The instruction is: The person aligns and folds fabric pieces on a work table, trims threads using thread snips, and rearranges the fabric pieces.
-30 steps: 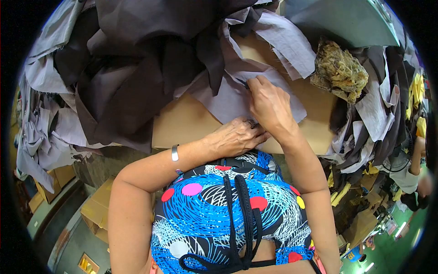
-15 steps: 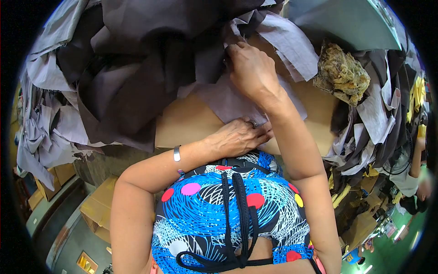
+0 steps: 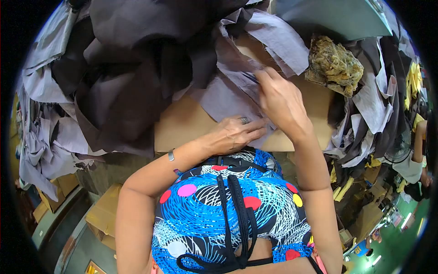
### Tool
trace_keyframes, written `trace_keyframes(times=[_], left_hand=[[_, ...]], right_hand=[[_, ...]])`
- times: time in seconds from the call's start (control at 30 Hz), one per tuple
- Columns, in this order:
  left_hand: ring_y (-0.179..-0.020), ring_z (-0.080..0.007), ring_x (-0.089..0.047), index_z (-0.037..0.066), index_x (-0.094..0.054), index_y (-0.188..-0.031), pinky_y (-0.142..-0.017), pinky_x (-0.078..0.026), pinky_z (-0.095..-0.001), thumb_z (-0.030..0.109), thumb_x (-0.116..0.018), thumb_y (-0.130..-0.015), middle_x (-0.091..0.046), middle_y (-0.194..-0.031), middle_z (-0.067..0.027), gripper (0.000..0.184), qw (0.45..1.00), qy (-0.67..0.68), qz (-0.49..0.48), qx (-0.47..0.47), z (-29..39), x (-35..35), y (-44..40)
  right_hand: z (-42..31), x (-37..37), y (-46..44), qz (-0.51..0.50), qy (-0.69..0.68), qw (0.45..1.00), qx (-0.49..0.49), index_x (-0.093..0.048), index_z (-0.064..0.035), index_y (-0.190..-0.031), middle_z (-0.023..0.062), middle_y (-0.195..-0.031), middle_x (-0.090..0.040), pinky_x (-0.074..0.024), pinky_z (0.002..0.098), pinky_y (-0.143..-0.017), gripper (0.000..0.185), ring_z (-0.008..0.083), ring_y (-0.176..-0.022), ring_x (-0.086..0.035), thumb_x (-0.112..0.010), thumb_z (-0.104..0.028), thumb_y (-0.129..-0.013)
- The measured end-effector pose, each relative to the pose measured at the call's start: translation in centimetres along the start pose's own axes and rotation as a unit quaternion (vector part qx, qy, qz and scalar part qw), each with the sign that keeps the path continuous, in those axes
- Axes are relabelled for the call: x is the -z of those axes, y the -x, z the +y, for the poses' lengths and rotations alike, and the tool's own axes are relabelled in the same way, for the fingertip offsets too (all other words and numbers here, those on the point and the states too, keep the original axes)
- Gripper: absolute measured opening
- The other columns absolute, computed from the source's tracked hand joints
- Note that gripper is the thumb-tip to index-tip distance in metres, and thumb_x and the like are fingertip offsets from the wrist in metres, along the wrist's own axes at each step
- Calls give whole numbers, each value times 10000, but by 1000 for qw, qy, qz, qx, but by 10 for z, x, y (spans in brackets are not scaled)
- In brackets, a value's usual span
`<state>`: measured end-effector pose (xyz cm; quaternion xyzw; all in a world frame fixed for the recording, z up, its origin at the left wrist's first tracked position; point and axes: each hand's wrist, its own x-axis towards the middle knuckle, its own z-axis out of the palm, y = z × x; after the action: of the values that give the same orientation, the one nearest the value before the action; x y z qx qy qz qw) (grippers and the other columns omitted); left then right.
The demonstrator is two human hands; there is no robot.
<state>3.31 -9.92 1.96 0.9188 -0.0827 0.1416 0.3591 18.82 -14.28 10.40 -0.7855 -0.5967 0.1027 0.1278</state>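
Lying matte and angular, mauve cloth (image 3: 223,99), left hand (image 3: 232,133) unclenched on it, right hand (image 3: 284,102) gripping dark tool (image 3: 250,77)

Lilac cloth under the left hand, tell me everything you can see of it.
The lilac cloth looks thin and woven, flat in places and creased towards its far end. It lies on a tan surface, its near-left edge running slantwise. The left hand rests on its near end. The right hand, gripping a dark tool, is over its right side; blur hides whether they touch it. Its full outline is hidden.
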Motion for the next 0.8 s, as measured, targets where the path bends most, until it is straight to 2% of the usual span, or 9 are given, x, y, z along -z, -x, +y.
trace_keyframes(times=[0.1,0.2,0.27,0.33,0.43,0.53,0.63,0.73,0.8], left_hand=[[-702,-191,-562,69,-586,-1080,-634,-491,-321,93,-592,-680,-589,-1116,-68,401,999,-23,40,-17,0,6,-1],[-798,-214,-580,50,-592,-1024,-704,-497,-326,75,-584,-652,-584,-1086,-84,373,995,-57,77,-15,-2,9,-4],[-925,-242,-579,37,-597,-1013,-793,-486,-333,88,-573,-653,-579,-1084,-98,364,994,-80,70,15,-4,4,0],[-950,-246,-574,36,-595,-1018,-821,-478,-342,102,-562,-669,-576,-1088,-98,357,993,-99,66,13,-6,6,0],[-974,-216,-565,55,-587,-1043,-861,-455,-346,132,-526,-710,-558,-1128,-76,347,989,-139,40,9,-4,8,-1],[-971,-177,-555,87,-578,-1075,-868,-439,-343,152,-513,-726,-539,-1198,-48,361,981,-189,25,-20,-3,10,-5],[-959,-146,-545,118,-571,-1099,-866,-428,-337,174,-504,-733,-517,-1258,-23,376,969,-244,14,-29,1,13,-8],[-943,-136,-541,131,-570,-1103,-859,-426,-334,185,-500,-735,-508,-1280,-14,378,966,-258,7,-22,1,10,-9],[-926,-132,-543,130,-574,-1092,-853,-430,-330,186,-498,-736,-511,-1274,-11,369,970,-240,17,-12,1,9,-8]], right_hand=[[27,-12,39,86,52,994,-31,-593,-26,-982,138,-903,-572,-510,444,-606,252,353,-684,-621,-551,-27,-733],[63,-21,70,108,155,978,-84,-601,-39,-1008,121,-930,-577,-510,424,-626,273,329,-735,-615,-559,-33,-738],[82,-21,79,128,212,963,-105,-611,-43,-1008,121,-955,-585,-502,423,-657,271,316,-797,-603,-562,-42,-741],[89,-17,78,155,256,950,-89,-633,-51,-989,129,-1018,-586,-476,439,-708,232,316,-913,-567,-576,-80,-766],[72,-14,69,197,187,961,-54,-642,-54,-987,140,-942,-608,-466,455,-712,221,333,-835,-584,-601,-168,-803],[52,-12,53,87,47,982,-158,-636,-44,-991,168,-871,-631,-462,454,-714,277,364,-796,-593,-617,-264,-824],[50,-13,40,99,-74,982,-145,-627,-31,-992,197,-821,-640,-462,467,-716,318,386,-772,-604,-620,-302,-825],[50,-23,32,54,-143,971,-182,-613,-20,-979,220,-826,-631,-460,473,-685,275,398,-786,-603,-606,-255,-836],[57,-30,30,81,-158,973,-149,-604,-16,-964,225,-797,-621,-458,470,-661,241,405,-765,-599,-593,-225,-845]])
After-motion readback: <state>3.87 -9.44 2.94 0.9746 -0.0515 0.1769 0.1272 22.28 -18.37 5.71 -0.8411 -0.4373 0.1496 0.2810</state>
